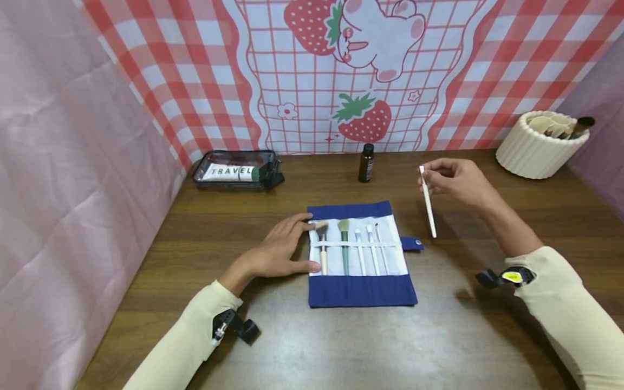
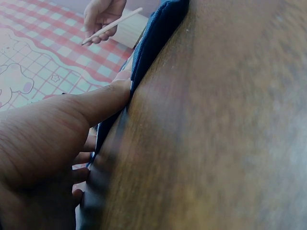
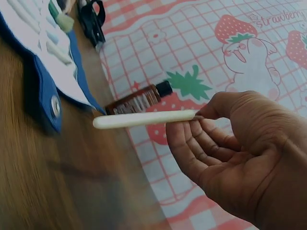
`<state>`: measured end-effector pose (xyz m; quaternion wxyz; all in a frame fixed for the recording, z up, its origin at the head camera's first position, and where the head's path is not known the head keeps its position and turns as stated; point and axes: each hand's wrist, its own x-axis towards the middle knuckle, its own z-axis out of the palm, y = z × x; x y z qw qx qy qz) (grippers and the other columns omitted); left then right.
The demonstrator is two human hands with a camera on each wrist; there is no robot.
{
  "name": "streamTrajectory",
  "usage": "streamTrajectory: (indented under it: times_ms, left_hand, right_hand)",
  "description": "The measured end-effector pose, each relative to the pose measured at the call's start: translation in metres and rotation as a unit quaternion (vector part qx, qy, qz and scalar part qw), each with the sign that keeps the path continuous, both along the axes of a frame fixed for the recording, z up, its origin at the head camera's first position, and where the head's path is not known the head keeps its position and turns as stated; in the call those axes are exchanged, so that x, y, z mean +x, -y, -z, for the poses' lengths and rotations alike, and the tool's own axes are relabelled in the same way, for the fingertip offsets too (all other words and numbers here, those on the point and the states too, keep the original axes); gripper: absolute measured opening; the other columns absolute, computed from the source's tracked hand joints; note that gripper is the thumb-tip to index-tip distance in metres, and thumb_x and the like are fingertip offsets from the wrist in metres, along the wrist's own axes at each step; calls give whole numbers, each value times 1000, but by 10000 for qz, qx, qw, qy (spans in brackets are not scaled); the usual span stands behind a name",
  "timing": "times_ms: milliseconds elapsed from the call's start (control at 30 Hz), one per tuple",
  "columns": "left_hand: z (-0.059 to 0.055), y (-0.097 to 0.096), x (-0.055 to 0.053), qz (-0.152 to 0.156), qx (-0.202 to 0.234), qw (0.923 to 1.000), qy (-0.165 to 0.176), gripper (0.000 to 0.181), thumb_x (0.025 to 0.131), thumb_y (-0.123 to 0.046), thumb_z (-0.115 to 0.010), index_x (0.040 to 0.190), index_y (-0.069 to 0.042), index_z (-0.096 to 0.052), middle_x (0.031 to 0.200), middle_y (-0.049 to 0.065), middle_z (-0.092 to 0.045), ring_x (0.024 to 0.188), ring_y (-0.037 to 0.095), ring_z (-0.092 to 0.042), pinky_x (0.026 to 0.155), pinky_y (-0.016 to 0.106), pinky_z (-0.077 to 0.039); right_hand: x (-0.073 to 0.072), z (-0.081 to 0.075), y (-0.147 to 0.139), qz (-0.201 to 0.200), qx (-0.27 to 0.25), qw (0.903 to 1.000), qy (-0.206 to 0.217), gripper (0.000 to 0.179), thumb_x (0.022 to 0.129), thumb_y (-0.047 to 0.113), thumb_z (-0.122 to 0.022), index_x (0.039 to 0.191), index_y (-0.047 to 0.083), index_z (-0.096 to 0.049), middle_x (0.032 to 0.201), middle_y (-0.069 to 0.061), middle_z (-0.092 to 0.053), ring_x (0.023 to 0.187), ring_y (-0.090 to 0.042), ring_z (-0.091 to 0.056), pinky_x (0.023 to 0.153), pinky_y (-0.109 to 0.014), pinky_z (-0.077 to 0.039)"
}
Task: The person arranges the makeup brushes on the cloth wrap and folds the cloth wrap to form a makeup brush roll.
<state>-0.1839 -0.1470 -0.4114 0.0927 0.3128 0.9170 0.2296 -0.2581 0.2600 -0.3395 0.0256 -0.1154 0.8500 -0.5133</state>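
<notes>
A navy fabric brush roll (image 1: 362, 291) lies unfolded on the table, with several makeup brushes tucked under its white elastic strap; a green-handled brush (image 1: 345, 252) is among them. My left hand (image 1: 273, 250) rests on the roll's left side, thumb and fingers spread and touching its edge. Off to the right and above the table, my right hand (image 1: 460, 181) pinches a slim white makeup brush (image 1: 429, 211) near its upper end, between thumb and fingertips. Its handle points down in the head view. In the right wrist view the fingers cover the brush's (image 3: 139, 119) other end.
Behind the roll stands a small dark bottle (image 1: 366, 163). A clear pouch (image 1: 234, 172) marked TRAVEL lies at the back left. At the back right is a white ribbed holder (image 1: 536, 149) with brushes inside. The roll's snap tab (image 1: 412, 244) sticks out rightward.
</notes>
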Motion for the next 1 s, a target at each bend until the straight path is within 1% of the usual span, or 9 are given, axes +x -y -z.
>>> streamTrajectory:
  times_ms: [67,167,300,400,567,700,867,1000]
  left_hand:
    - [0,0,0,-4,-11,10000,-5,93,88,-64,-66,156,-11,-30,165,8,-13,151,27,-12,120,52,-13]
    - [-1,1,1,1,-19,10000,-20,93,88,-64,-66,155,-11,-31,165,8,-13,151,27,-12,119,52,-13]
    - [-2,1,2,6,-13,10000,-19,93,88,-64,-66,155,-10,-31,165,7,-13,151,27,-13,119,52,-14]
    - [-2,1,2,11,-31,10000,-23,93,88,-64,-66,155,-10,-31,165,7,-13,151,27,-13,119,52,-14]
    - [-3,0,1,34,-60,10000,-44,92,88,-64,-66,155,-10,-32,165,8,-13,151,27,-13,120,51,-14]
    - [-4,-1,1,30,-46,10000,-19,92,88,-63,-66,155,-10,-31,165,8,-13,151,27,-13,120,51,-14]
    - [-5,0,1,32,-45,10000,-34,92,88,-63,-67,154,-9,-32,165,8,-13,151,27,-14,119,51,-14]
    - [-5,0,1,41,-48,10000,-33,92,88,-63,-67,154,-9,-32,165,9,-13,151,27,-14,119,51,-14]
  right_hand:
    - [-1,2,7,-77,-309,9995,63,36,102,22,-60,121,-9,-57,100,-17,-71,84,-18,-71,75,-37,-59]
    - [-3,6,17,-150,-606,9980,118,34,102,23,-61,119,-6,-56,103,-19,-69,89,-25,-71,78,-40,-59]
    - [-7,12,29,-257,-833,9960,188,34,102,23,-61,119,-6,-55,105,-22,-68,91,-25,-70,80,-41,-58]
    - [-9,17,38,-372,-1081,9931,255,33,102,21,-61,118,-8,-54,105,-24,-67,90,-24,-70,80,-41,-58]
    - [-11,25,49,-522,-1500,9864,422,32,102,16,-61,118,-10,-52,105,-26,-66,92,-34,-69,77,-38,-59]
    - [-12,30,54,-523,-1532,9852,557,33,103,16,-58,120,-11,-49,108,-28,-65,94,-37,-69,79,-41,-58]
    - [-11,34,55,-475,-1478,9836,923,33,104,15,-56,126,-10,-47,113,-30,-63,94,-31,-70,81,-40,-58]
    - [-8,38,55,-533,-1446,9809,1189,38,104,13,-57,133,-10,-47,116,-29,-62,95,-29,-70,82,-40,-58]
